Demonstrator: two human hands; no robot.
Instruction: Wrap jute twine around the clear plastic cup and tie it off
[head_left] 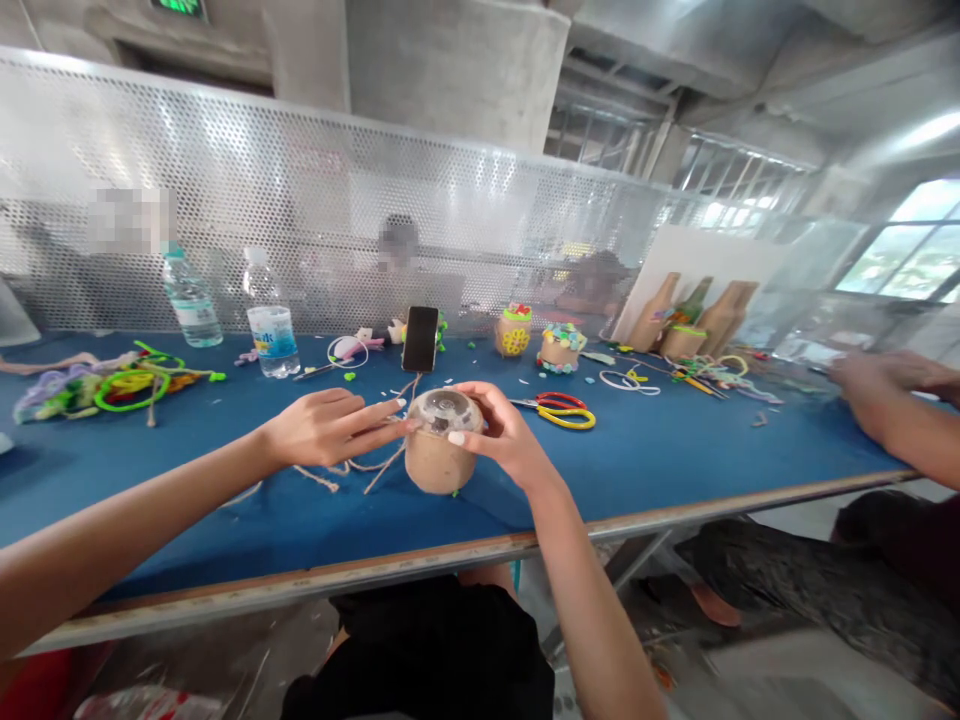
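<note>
A jar wrapped in brown twine (441,465) stands on the blue table near its front edge, with a clear rounded plastic or glass top showing. My right hand (504,432) curls around its upper right side, thumb at the near rim and fingers behind. From the left, my left hand (330,425) reaches in with index and middle fingers stretched out, their tips touching the jar's upper left side; the other fingers are bent. Loose twine (319,478) trails on the table below my left hand. Red and yellow-handled scissors (559,408) lie just right of the jar.
Behind the jar a phone (421,338) leans upright. Two water bottles (274,340) stand back left, near pipe cleaners (135,385). Decorated jars (560,350) and twine-wrapped bottles (654,315) stand toward the right. A perforated metal screen (465,210) runs behind. Another person's arm (892,405) rests at far right.
</note>
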